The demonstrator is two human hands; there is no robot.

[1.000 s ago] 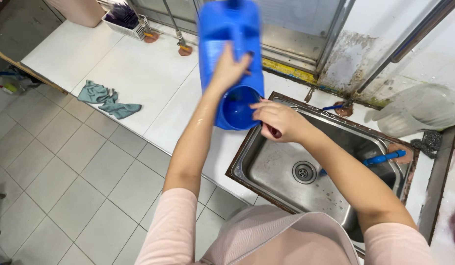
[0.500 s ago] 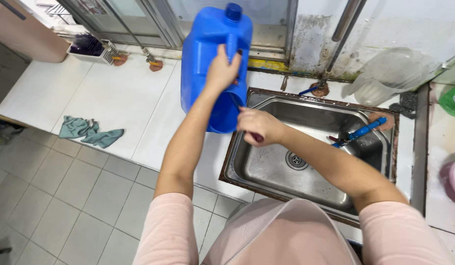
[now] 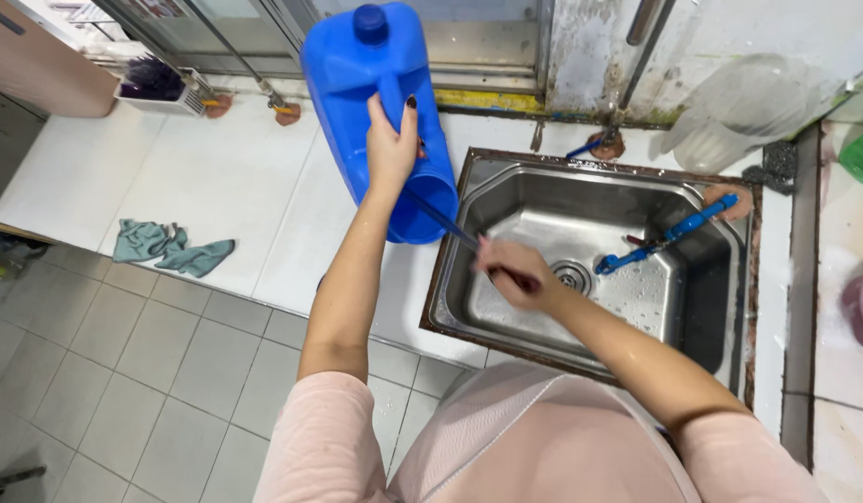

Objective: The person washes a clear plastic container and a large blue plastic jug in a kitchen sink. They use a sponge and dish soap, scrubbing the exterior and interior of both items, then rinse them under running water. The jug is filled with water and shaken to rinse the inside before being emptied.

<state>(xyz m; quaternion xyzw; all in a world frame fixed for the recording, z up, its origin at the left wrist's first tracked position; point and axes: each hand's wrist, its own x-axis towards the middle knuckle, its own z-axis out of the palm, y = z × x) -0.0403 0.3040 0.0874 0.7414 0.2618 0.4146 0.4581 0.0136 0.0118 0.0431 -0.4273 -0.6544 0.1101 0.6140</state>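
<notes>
A big blue plastic jug (image 3: 357, 65) with a screw cap lies on the white tiled counter (image 3: 217, 186), its cut-open bottom facing me. My left hand (image 3: 391, 140) grips its handle from above. My right hand (image 3: 508, 273) is closed on a thin dark stick (image 3: 441, 222) that runs from my fist into the jug's open end. This hand hovers over the left side of the steel sink (image 3: 627, 289).
A blue tap (image 3: 669, 233) lies over the sink's right side. A teal rag (image 3: 171, 247) lies at the counter's edge. A clear plastic jug (image 3: 743, 112) stands behind the sink, and a small basket with a brush (image 3: 161, 84) sits at the back left.
The view has shifted, so the jug and sink sit lower right in frame. My right hand has drawn back from the jug's opening toward the sink, showing more of the stick.
</notes>
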